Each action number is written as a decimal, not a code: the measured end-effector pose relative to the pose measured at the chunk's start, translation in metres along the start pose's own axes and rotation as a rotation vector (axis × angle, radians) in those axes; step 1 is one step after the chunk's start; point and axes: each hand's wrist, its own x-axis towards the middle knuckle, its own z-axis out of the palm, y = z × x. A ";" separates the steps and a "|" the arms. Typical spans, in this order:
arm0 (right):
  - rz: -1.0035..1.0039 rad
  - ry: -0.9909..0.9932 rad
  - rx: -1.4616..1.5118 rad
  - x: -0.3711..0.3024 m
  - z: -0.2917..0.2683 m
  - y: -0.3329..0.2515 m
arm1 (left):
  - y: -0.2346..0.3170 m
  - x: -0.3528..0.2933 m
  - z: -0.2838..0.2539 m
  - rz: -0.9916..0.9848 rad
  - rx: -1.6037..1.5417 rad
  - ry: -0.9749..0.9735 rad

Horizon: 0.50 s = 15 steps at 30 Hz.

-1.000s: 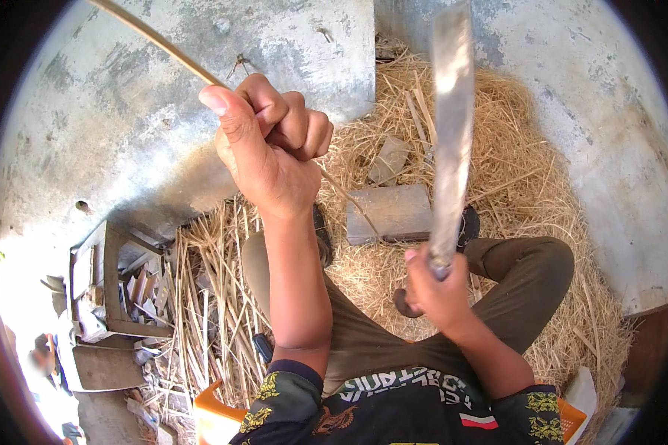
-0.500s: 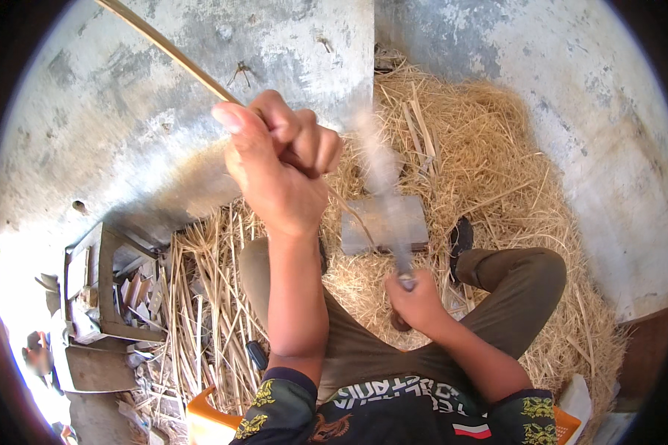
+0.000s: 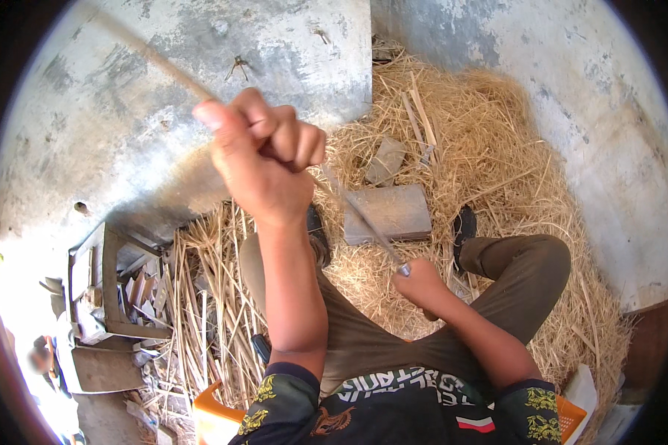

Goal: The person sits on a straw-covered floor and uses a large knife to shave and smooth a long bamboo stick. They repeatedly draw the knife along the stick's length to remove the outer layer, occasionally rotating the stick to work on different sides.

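Note:
My left hand [image 3: 263, 159] is raised over the left leg, its fingers wrapped round a long thin strip of wood or bamboo [image 3: 152, 55]. The strip slants off toward the upper left, blurred at its far end. Lower down, between the knees, my right hand [image 3: 427, 285] is closed on the handle of a knife [image 3: 375, 233]. Its narrow blade points up and left, crossing in front of the wooden block [image 3: 401, 211] toward the lower side of my left hand. Whether the blade touches the strip I cannot tell.
Pale shavings [image 3: 490, 141] cover the ground ahead and to the right. A flat stone-like piece [image 3: 386, 161] lies beyond the block. Long strips [image 3: 204, 311] are heaped at left beside a wooden frame [image 3: 111, 285]. An orange chair [image 3: 214, 415] is under me. A person [image 3: 43, 363] shows at far left.
My left hand has shifted slightly left with the strip. The knife, blurred and pointing up before, now tilts left toward that hand. My right hand has moved a little right.

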 end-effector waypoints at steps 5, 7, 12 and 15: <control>-0.219 0.226 0.156 -0.010 -0.014 -0.039 | 0.005 0.001 -0.003 -0.069 -0.033 -0.011; -0.247 0.159 0.344 -0.010 -0.004 -0.044 | 0.003 0.002 -0.002 -0.053 -0.018 -0.005; 0.173 -0.113 0.115 0.018 0.029 0.022 | 0.002 0.001 0.006 -0.005 -0.007 -0.011; -0.034 0.103 -0.037 0.030 0.031 0.032 | 0.005 -0.002 0.000 -0.005 -0.042 -0.073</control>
